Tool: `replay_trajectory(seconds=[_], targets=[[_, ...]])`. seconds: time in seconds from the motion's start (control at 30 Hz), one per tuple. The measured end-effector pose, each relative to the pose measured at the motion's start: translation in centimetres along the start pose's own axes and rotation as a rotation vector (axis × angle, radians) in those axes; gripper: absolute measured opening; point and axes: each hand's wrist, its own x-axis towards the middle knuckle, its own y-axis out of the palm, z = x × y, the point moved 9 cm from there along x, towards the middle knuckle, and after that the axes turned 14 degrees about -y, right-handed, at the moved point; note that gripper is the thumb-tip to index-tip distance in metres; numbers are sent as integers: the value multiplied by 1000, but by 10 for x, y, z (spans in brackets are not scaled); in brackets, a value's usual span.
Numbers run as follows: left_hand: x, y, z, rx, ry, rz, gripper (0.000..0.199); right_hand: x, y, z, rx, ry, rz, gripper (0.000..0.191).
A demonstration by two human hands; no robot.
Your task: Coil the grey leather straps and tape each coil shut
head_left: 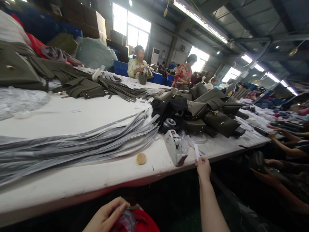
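Note:
At the front edge of the white table, my right hand (204,167) is closed on one end of a white paper strip (197,152). Just left of it stands a grey tape dispenser (175,146). Low in the view, my left hand (109,214) pinches a dark, plastic-wrapped strap (127,219), most of which is cut off by the frame. Red cloth (145,220) lies right beside and below that hand. A round yellow lid-like disc (141,158) rests on the table between the hands' sides.
Long plastic-wrapped straps (79,145) stretch across the table (58,116). Olive handbags (219,120) are heaped beyond the dispenser, with a tape roll (169,123) by them. More bags (84,87) lie far left. Co-workers sit across; other people's arms (272,177) reach in at right.

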Motion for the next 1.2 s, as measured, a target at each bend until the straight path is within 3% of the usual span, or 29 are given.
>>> replay_trajectory(seconds=[0.07,0.1,0.13,0.2,0.27,0.37,0.47,0.73,0.83,1.0,1.1,1.2], targets=[[0,2,-3,-40,-11,19,45,-25,-7,31,94,-66,-6,32],[0,4,-3,-71,-27,28,46,-41,-4,55,166,-128,57,34],[0,6,-2,-101,-55,40,48,-61,2,83,259,-213,164,35],[2,11,1,-168,-106,78,51,-115,24,150,385,-432,563,31],[3,15,8,-225,-166,112,55,-173,36,203,343,-642,904,25],[3,13,16,-280,-188,104,53,-228,43,241,185,-852,1146,18],[-2,6,16,-295,-135,49,46,-254,50,254,31,-969,1193,16],[-15,-2,8,-183,-64,12,35,-298,91,269,-310,-1218,1135,11],[-16,-10,4,-149,-28,-44,27,-291,104,267,-212,-1135,1156,12],[-22,-18,0,-119,10,-86,31,-270,105,259,201,-865,1313,16],[-29,-14,-9,-65,65,-68,31,-259,110,257,400,-765,1210,14],[-33,-11,-12,9,84,-126,28,-258,128,241,501,-627,1169,16]])
